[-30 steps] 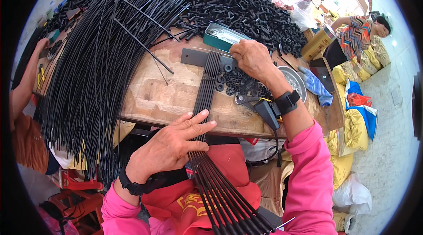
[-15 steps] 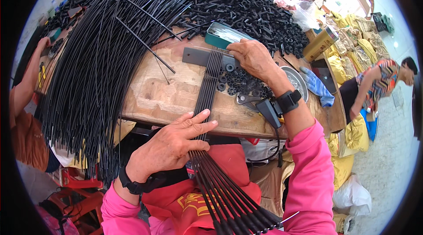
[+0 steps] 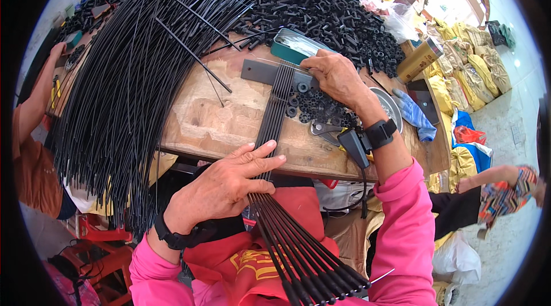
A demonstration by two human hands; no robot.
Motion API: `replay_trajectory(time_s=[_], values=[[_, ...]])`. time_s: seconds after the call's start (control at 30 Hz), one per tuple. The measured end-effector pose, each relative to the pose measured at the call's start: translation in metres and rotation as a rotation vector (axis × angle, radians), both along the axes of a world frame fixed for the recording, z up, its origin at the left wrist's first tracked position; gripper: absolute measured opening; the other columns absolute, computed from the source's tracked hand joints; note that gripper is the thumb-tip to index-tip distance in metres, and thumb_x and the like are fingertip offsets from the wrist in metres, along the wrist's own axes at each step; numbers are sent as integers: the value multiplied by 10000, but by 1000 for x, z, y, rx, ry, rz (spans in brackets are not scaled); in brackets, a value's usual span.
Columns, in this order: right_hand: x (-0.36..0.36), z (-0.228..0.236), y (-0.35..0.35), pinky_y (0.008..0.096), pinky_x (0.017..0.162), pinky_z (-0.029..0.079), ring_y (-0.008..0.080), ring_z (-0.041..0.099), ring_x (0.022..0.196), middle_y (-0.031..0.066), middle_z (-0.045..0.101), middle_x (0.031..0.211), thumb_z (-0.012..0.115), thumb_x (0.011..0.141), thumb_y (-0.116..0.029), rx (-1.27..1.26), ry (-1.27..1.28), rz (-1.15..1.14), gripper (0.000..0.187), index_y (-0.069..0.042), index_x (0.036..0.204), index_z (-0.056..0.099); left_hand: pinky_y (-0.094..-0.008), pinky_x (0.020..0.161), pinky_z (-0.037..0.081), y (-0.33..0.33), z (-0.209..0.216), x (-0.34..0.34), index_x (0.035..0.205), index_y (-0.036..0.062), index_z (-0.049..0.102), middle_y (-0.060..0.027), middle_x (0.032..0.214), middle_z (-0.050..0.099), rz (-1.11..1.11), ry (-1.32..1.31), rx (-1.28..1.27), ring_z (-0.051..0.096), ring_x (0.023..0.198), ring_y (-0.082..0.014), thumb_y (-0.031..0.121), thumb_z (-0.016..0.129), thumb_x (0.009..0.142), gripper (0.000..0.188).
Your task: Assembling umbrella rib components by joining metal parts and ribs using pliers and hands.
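A row of thin black rods [image 3: 268,119] runs from the tabletop down over my lap, fanning out to thicker black ends. My left hand [image 3: 221,182] holds the row at the table edge, its fingers laid across the rods. At the rods' far end my right hand [image 3: 338,79] pinches what looks like a thin metal wire, which crosses the row beside a flat dark bar [image 3: 257,72]. A second thin wire [image 3: 383,275] sticks out of the thick ends. A teal tin [image 3: 285,52] lies just beyond my right fingertips.
Small black rings [image 3: 321,108] and pliers [image 3: 324,129] lie below my right hand. Around them are a metal bowl [image 3: 393,108], a blue glove [image 3: 416,114] and a gold tumbler [image 3: 420,59]. A large heap of black rods [image 3: 126,94] covers the left side; people are at both sides.
Both hands stay nearly where they were on the rods and wire. The view has shifted slightly. The person at the right has moved lower in the picture and leans over.
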State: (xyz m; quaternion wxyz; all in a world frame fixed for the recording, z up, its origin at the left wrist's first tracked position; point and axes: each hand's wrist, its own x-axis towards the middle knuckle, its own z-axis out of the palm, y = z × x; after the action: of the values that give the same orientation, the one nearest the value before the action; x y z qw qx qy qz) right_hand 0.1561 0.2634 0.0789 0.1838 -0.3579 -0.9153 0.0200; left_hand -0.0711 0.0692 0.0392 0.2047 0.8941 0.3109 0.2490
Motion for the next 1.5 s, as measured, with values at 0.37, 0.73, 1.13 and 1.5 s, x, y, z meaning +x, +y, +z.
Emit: replay_trajectory(time_s=[0.37, 0.73, 1.13, 1.5], values=[[-25, 6, 18, 410, 760, 476, 360, 600, 828, 206, 620, 879, 514, 807, -37, -60, -73, 52, 220, 2, 978, 648, -491, 1055, 317, 2, -2, -1, 927, 106, 681, -82, 1368, 474, -7, -13, -17, 328, 1340, -335, 114, 690, 711, 217], [-44, 15, 8, 410, 714, 506, 342, 641, 833, 174, 658, 814, 567, 704, -69, -30, -117, -27, 159, -80, 798, 695, -445, 1039, 357, -17, 19, 7, 893, 70, 693, -136, 1294, 535, 53, -230, -58, 423, 1271, -362, 57, 700, 726, 168], [11, 53, -105, 358, 624, 454, 236, 587, 647, 149, 625, 686, 552, 664, -10, -724, -332, 452, 218, 25, 859, 644, -321, 667, 541, -60, 141, -4, 1027, -56, 569, -203, 895, 665, 261, -761, 151, 664, 767, -281, 150, 575, 867, 261], [38, -16, -254, 269, 510, 458, 93, 555, 573, 44, 584, 697, 563, 911, -242, -950, 824, 86, 230, -23, 873, 622, -187, 419, 354, -17, 72, 20, 937, -3, 645, -96, 781, 678, 676, -880, -166, 538, 513, -70, 154, 618, 874, 172]])
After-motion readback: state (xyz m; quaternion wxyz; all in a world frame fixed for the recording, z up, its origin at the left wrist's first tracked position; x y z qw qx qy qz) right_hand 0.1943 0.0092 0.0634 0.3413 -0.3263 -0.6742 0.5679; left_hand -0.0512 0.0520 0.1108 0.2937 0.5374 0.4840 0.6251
